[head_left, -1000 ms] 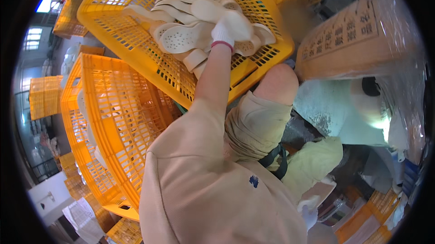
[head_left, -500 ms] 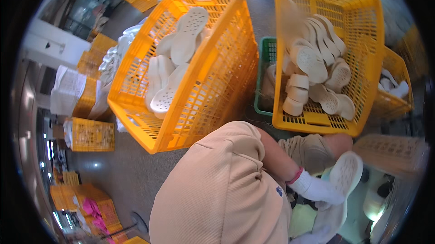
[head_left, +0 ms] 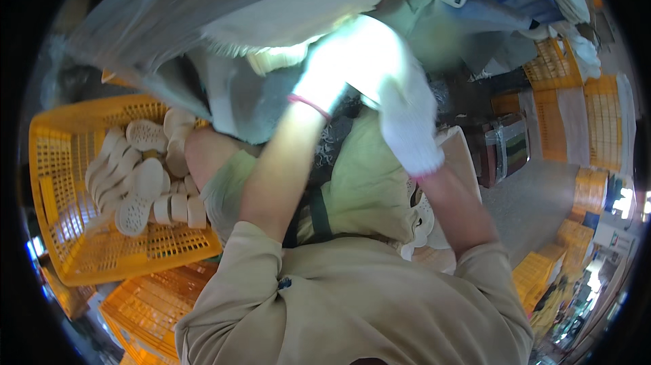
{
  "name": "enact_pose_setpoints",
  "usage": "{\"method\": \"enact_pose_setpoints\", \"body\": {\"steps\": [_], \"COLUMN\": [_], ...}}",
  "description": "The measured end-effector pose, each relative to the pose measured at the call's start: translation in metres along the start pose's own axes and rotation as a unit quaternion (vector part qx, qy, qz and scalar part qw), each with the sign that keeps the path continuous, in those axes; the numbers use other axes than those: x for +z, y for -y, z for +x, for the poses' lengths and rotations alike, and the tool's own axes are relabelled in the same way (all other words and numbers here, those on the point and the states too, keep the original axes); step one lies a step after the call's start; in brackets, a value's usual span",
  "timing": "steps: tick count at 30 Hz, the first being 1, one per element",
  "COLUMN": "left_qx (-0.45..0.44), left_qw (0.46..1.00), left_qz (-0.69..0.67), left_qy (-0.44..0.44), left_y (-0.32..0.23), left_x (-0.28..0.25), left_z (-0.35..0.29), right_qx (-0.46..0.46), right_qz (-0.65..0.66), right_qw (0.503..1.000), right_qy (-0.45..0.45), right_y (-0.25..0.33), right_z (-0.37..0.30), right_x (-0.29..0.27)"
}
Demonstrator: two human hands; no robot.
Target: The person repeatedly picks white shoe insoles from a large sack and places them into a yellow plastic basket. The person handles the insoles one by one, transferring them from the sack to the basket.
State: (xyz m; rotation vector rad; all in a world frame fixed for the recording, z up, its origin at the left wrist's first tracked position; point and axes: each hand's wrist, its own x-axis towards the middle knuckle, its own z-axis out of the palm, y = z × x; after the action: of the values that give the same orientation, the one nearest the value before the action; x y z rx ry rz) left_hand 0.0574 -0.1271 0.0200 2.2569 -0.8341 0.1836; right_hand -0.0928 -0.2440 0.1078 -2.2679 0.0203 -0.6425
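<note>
Both my hands wear white knit gloves with pink cuffs and come together in front of my knees, under a strong light. My left hand point(head_left: 324, 80) is almost washed out by the glare, its fingers closed round a pale shoe sole point(head_left: 369, 43). Tilted downward, my right hand point(head_left: 410, 128) grips the same sole from its right side. Glare hides the sole's outline and most of the fingertips. Just above and left of the hands hangs the frayed edge of a whitish cover point(head_left: 291, 16), with a pale yellowish part point(head_left: 278, 60) below it.
A yellow basket point(head_left: 51, 192) holding several cream soles stands at my left, with another yellow basket point(head_left: 156, 311) behind it. By my right thigh sits a pale container point(head_left: 464, 155) with soles. Grey sheeting point(head_left: 169, 33) spans the top. Stacked yellow crates point(head_left: 553, 128) stand far right.
My view has swung from the baskets on the left to the lit spot in front of me. The hands, earlier low at the right with the sole, are now raised together in the bright light.
</note>
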Motion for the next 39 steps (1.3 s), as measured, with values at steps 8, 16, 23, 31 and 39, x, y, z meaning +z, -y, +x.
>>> {"method": "enact_pose_setpoints", "body": {"steps": [8, 16, 23, 31, 39], "left_qx": [-0.299, -0.364, -0.300, -0.230, -0.349], "left_qw": [0.864, 0.576, 0.900, 0.862, 0.426], "left_qz": [-0.394, -0.722, -0.315, -0.451, -0.833], "left_qy": [0.097, -0.122, 0.033, -0.018, -0.040], "left_y": [0.021, -0.025, 0.036, 0.029, 0.000], "left_x": [-0.063, 0.040, -0.036, 0.022, -0.037], "left_z": [-0.069, 0.012, -0.013, -0.034, -0.066], "right_qx": [0.224, 0.061, 0.053, -0.114, -0.239], "right_qz": [0.128, -0.057, -0.141, -0.115, -0.180], "right_qw": [0.945, 0.996, 0.988, 0.975, 0.915], "right_qy": [0.201, -0.038, 0.019, 0.151, 0.269], "right_y": [-0.048, 0.002, -0.074, 0.000, 0.017], "right_z": [0.104, 0.031, 0.093, 0.060, 0.001], "right_x": [0.057, -0.002, 0.063, 0.008, 0.013]}}
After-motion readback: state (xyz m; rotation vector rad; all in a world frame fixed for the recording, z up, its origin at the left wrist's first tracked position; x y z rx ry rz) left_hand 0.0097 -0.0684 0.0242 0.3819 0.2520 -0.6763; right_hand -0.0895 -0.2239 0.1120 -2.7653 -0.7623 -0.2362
